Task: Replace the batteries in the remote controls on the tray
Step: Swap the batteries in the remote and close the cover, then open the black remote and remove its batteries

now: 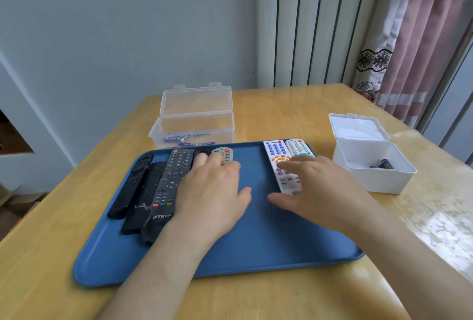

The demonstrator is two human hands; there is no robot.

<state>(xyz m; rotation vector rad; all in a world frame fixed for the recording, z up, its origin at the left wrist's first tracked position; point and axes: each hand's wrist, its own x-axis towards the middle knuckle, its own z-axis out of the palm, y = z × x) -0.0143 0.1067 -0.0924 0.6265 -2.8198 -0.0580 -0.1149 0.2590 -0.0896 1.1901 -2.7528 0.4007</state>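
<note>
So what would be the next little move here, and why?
Probably the right hand should curl round the white remote with blue buttons under it and lift it off the blue tray to turn it over. It lies buttons up, so no battery cover shows, and the hand rests flat, gripping nothing.

home room | wooden table (281, 104) | floral curtain (409, 51) by window

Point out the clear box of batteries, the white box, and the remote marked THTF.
clear box (194, 126), head view, front wall.
white box (381, 181), head view, front wall.
THTF remote (171, 181), head view, button face.
</note>
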